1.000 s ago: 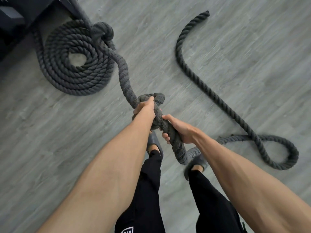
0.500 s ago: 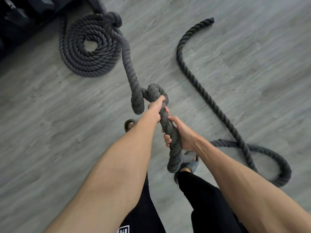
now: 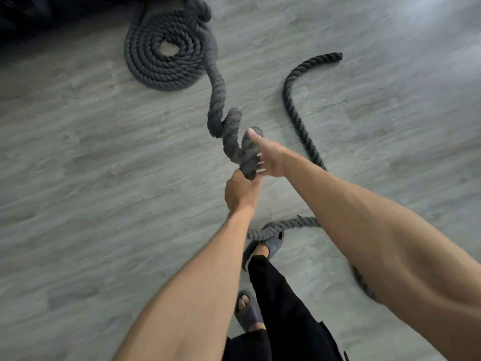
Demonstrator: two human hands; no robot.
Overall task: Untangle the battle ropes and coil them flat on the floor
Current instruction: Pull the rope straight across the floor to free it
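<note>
Roughly halfway, I'd say. One stretch of the battle rope (image 3: 216,87) is already wound into a neat flat coil (image 3: 145,66) at the far left, lying on the grey plank floor (image 3: 78,178). From there the rope snakes toward the near side and lifts off the ground into a corkscrew twist (image 3: 233,131), and that's the part being worked on.

The right hand (image 3: 272,158) is wrapped around the raised rope just below the twist, thumb stretched up along it and fingertips curled round the near face. The left hand (image 3: 239,194) grips the same strand right underneath, touching the right one.

Left to do, as far as I can tell:
- get that twist out
- lay the long loose tail (image 3: 294,105) into a coil. It runs off far right to its cut end (image 3: 337,56).

Room looks fine. There's open floor on the left and right of the hands. Two things to watch:
- a bit of rope (image 3: 286,224) lies right up against the front slide sandal (image 3: 273,246), an easy trip if they step forward
- the coil sits close to some dark equipment (image 3: 31,14) in the far left corner, too blurry to identify
</note>
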